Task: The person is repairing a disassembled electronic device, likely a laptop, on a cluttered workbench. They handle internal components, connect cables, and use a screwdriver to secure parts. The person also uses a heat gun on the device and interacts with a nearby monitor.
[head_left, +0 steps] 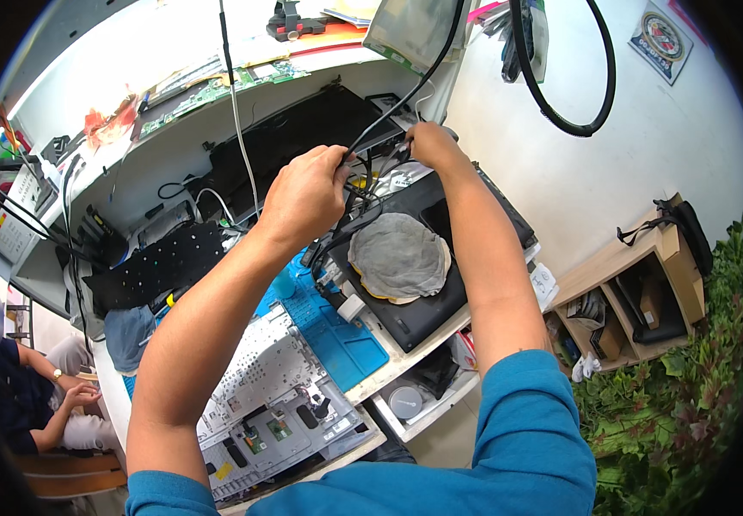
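Note:
My left hand (304, 196) is raised over the back of the bench, fingers closed on a black cable (391, 113) that runs up to the top of the view. My right hand (433, 146) reaches farther back, its fingers curled among tangled cables by the wall; what it grips is hidden. Below and between my forearms lies a closed black laptop (408, 331) with a round grey cloth pad (399, 255) on it. To its left, a blue repair mat (346, 348) lies beside an opened silver laptop chassis (260, 404).
A shelf with green circuit boards (208, 96) spans the back, above a dark screen panel (277, 142). One white drawer (423, 413) stands pulled out. Wooden cubbies (625, 284) and leafy greenery (664, 421) are on the right. Another person (27, 387) sits at far left.

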A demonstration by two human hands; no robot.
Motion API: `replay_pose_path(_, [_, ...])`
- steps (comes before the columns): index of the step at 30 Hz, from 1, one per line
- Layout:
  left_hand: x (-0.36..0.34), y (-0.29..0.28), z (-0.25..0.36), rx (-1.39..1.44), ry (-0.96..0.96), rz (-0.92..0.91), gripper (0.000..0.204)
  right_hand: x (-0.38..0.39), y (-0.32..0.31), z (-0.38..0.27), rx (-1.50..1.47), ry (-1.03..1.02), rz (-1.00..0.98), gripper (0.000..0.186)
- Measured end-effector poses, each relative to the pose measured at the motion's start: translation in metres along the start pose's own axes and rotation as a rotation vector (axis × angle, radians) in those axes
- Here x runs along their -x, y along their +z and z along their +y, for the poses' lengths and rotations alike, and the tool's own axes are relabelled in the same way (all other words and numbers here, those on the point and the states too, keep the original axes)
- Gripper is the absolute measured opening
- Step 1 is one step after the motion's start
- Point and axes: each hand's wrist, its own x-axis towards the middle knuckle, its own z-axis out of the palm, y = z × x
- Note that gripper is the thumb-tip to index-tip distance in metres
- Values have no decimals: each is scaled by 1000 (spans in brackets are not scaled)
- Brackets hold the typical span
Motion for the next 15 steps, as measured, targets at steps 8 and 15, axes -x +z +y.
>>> replay_pose_path(8, [0, -2, -9, 14, -30, 26, 21, -7, -5, 6, -199, 15, 341, 25])
replay_pose_path(15, [1, -5, -10, 0, -17, 32, 21, -3, -11, 9, -303, 176, 358, 27])
